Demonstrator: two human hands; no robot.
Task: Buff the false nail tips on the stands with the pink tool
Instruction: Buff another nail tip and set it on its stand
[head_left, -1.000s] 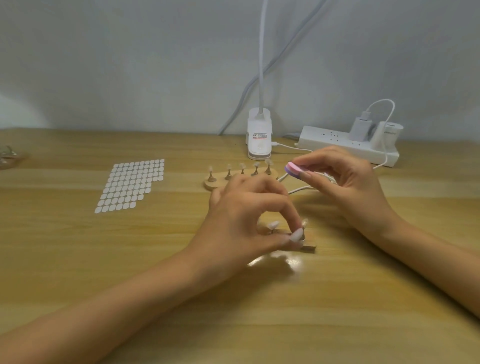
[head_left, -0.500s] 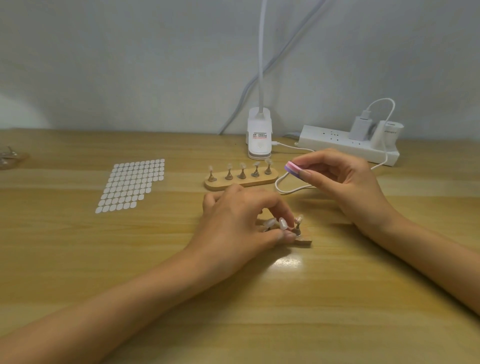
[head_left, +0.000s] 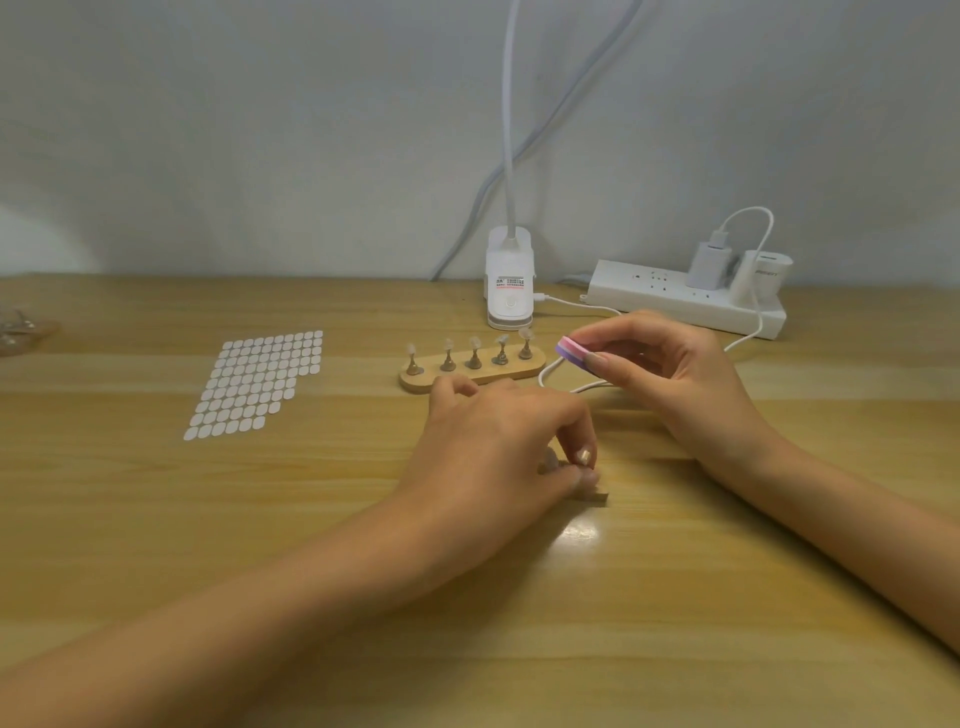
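Pink buffer (head_left: 571, 349) pinched in your right hand (head_left: 680, 379), raised, touching nothing. Your left hand (head_left: 498, 441) grips near stand (head_left: 597, 497); buffing seemingly pending.

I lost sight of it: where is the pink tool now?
Head view, right of centre: the right hand pinches the pink tool just right of the far wooden stand.

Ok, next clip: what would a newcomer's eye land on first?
The two hands at centre: the right hand pinches the pink tool in the air, and the left hand grips the near stand, mostly hiding it. Behind them the far stand carries five nail tips in a row; a sheet of white dots lies to its left.
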